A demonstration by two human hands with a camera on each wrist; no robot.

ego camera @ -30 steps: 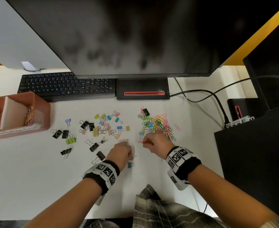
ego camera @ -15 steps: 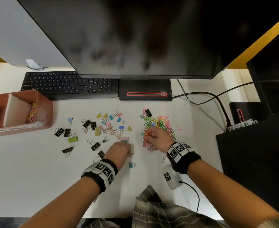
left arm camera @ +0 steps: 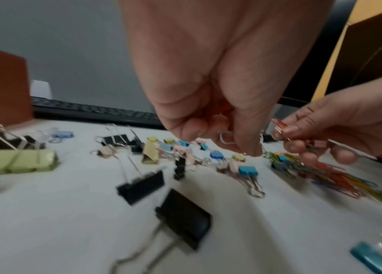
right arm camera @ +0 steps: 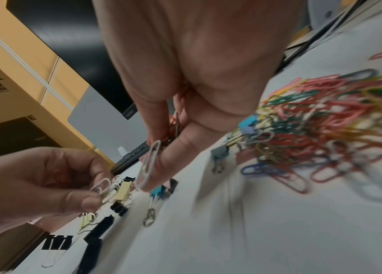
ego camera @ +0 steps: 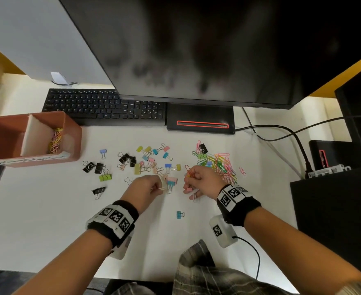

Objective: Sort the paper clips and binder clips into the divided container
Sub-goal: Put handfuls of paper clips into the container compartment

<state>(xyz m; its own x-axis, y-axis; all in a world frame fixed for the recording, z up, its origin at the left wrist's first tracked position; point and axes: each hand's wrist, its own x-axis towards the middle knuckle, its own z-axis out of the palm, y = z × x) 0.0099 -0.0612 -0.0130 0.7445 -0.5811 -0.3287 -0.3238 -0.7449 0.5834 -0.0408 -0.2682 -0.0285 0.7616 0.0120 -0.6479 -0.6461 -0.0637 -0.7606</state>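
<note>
The right hand [ego camera: 198, 182] is curled round a small bunch of paper clips [right arm camera: 173, 128] — red ones tucked against the palm, plus a white paper clip [right arm camera: 149, 165] lying along the outstretched finger. Just beside it, across a small gap, the left hand [ego camera: 147, 186] pinches another white paper clip [right arm camera: 102, 189] between thumb and fingertips. The heap of coloured paper clips [ego camera: 220, 165] lies on the white desk [ego camera: 47, 220] just beyond the right-hand grip; the scattered binder clips [ego camera: 145, 160] lie beyond and outward of the left-hand grip, with a pink-and-blue pair [ego camera: 171, 183] in the gap between the two hands. The red divided container [ego camera: 73, 133] sits well off to the left of both grips, with paper clips already in its nearer compartment.

These clips look light, thin and springy, and probably slick in their plastic coating, so a loose bunch could shed one in transit — best gathered against the palm. They likely tangle in the heap; picking by one end loop should free them. Binder clips are stiffer and bulkier: take them by the body or the wire handles.
</note>
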